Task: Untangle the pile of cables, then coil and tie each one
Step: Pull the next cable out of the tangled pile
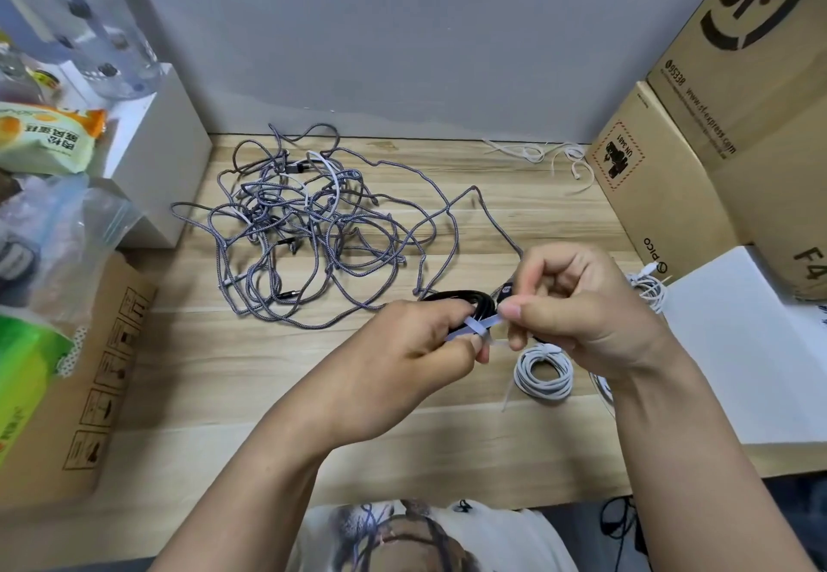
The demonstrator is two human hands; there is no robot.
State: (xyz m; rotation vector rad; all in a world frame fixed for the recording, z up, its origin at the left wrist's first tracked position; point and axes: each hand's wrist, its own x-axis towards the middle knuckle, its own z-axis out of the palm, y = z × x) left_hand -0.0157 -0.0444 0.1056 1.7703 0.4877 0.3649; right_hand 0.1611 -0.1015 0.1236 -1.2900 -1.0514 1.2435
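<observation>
Head view shows both hands working over a wooden desk [188,361]. Left hand [402,356] grips a coiled black cable [461,298] and pinches one end of a white tie [481,325] wrapped around it; right hand [581,303] pinches the tie's other end between thumb and fingers. Just behind them lies a tangled pile of braided cables [309,222]. A coiled, tied white cable [543,370] rests on the desk below the right hand. Loose white ties [537,153] lie near cardboard boxes [662,177] on the right.
</observation>
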